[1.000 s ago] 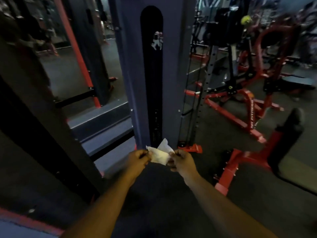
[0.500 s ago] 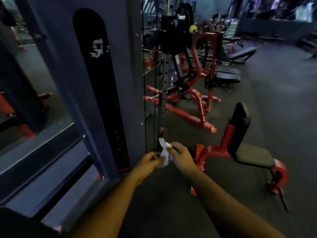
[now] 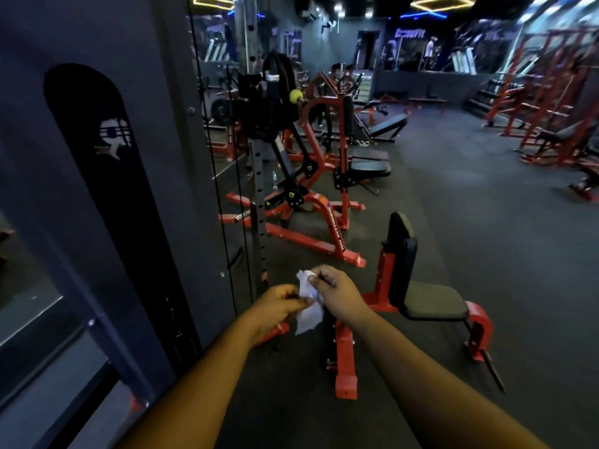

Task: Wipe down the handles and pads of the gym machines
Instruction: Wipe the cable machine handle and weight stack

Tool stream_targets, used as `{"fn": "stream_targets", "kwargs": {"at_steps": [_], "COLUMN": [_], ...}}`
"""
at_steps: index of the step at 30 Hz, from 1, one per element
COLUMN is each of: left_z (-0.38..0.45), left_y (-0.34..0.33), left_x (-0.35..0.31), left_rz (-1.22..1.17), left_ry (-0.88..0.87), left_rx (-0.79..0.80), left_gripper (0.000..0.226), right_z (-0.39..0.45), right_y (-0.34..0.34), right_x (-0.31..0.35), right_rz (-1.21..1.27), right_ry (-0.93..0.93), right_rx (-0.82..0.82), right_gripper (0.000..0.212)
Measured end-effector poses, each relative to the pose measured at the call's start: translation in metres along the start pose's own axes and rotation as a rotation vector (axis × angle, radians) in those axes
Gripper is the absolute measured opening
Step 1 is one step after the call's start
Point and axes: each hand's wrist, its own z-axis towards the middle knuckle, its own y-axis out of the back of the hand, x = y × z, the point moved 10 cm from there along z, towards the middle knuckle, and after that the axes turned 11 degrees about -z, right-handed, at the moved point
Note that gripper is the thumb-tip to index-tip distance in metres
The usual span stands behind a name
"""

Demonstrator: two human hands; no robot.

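Dim gym hall, dark rubber floor (image 3: pixel 486 254), rows of red-framed machines running back toward a lit far wall. Nearest on the person's left: a tall grey weight-stack tower (image 3: pixel 97 189) with a black arched slot down its face, and black cables (image 3: pixel 223 196) hanging along its right edge. Beyond the tower, a red plate-loaded machine (image 3: pixel 311 202) with black pads and a yellow-green ball near its top. Just ahead and right of the hands, a low red seat frame (image 3: pixel 345 358) carrying a black seat pad (image 3: pixel 434 303) and an upright black back pad (image 3: pixel 402 251); nothing touches either pad. Both forearms reach forward, hands meeting at mid-frame, above the floor and short of the seat. Between them, a small white wipe (image 3: pixel 308 307), crumpled. Right hand (image 3: pixel 337 293): fingers curled, thumb and forefinger pinching the wipe's upper edge, a white corner poking up past the fingertips. Left hand (image 3: pixel 278 303): fingers curled inward, pinching the wipe's left side at about its middle. The wipe's lower part hangs free below both hands, between the wrists. The wipe is clear of every machine, nearest to the red seat frame.
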Motion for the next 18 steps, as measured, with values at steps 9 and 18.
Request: {"fn": "stream_targets", "kwargs": {"at_steps": [9, 18], "left_z": [0.021, 0.027], "left_y": [-0.008, 0.003], "left_x": [-0.051, -0.052], "left_rz": [0.264, 0.113], "left_ry": [-0.359, -0.345], "left_rx": [-0.099, -0.274], "left_gripper": [0.025, 0.008], "right_z": [-0.004, -0.008], "right_y": [0.054, 0.044], "right_x": [-0.021, -0.033], "right_rz": [-0.034, 0.251], "right_ry": [-0.109, -0.134], "right_rx": [-0.242, -0.043], "right_gripper": [0.014, 0.038]}}
